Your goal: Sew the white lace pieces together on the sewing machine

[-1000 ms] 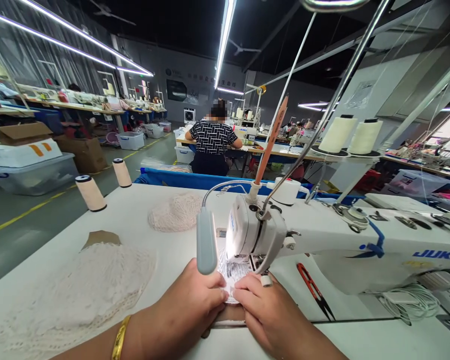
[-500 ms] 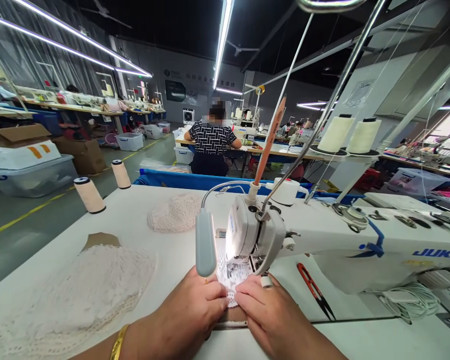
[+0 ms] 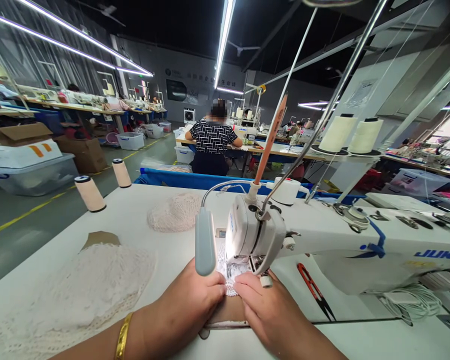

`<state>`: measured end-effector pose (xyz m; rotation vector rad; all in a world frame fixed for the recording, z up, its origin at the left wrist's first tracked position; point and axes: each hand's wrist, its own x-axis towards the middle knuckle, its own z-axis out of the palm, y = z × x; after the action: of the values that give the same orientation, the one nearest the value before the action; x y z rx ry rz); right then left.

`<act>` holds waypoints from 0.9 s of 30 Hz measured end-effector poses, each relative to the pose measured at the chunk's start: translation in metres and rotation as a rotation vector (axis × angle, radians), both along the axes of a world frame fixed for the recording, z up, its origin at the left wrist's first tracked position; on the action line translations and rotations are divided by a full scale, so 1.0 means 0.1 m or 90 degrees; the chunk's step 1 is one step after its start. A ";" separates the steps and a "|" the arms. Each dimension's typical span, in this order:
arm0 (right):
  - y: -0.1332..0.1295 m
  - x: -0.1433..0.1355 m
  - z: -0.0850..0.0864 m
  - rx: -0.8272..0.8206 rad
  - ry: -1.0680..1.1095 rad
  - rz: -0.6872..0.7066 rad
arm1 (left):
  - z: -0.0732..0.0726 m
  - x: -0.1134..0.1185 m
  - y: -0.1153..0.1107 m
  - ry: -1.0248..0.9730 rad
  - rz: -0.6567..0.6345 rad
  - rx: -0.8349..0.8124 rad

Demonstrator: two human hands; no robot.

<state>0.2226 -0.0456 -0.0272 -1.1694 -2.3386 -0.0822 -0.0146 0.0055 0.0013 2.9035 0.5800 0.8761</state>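
Note:
A piece of white lace (image 3: pixel 231 287) lies beneath the presser foot area of the white sewing machine (image 3: pixel 243 230). My left hand (image 3: pixel 193 302) pinches its left edge, fingertips close to the needle area. On the opposite edge, my right hand (image 3: pixel 264 305) has its fingers pressed together on the same lace. The fingers of both hands point inward, with a narrow strip of lace between them. A brown patch (image 3: pixel 228 310) shows on the machine bed below the lace. The grey lamp (image 3: pixel 205 242) hangs just above my left fingers and hides part of the lace.
Lace pieces (image 3: pixel 93 285) lie left, with another lace pile (image 3: pixel 174 212) behind. Thread cones (image 3: pixel 90 194) stand at the table's left edge. Red-handled thread snips (image 3: pixel 315 290) rest right of my right hand. A pencil (image 3: pixel 270 140) stands on the machine head. A co-worker (image 3: pixel 212 137) sits ahead.
Both hands have moved slightly forward with the lace toward the machine. Less lace shows in front of the foot, and more of the brown patch is exposed.

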 end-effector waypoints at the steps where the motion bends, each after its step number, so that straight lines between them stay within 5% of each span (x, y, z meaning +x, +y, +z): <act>1: 0.00 0.00 0.01 0.001 0.000 -0.003 | 0.02 0.01 0.01 -0.003 0.007 0.007; 9: 0.03 -0.01 0.06 0.016 -0.004 -0.030 | 0.09 0.05 0.10 -0.062 0.018 -0.075; 27: 0.03 -0.07 0.20 0.029 0.003 -0.056 | -0.08 -0.03 0.10 0.007 0.072 -0.048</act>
<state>0.2158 -0.0425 -0.0076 -1.2474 -2.2695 -0.1634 -0.0172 0.0152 -0.0063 2.8334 0.7675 0.8327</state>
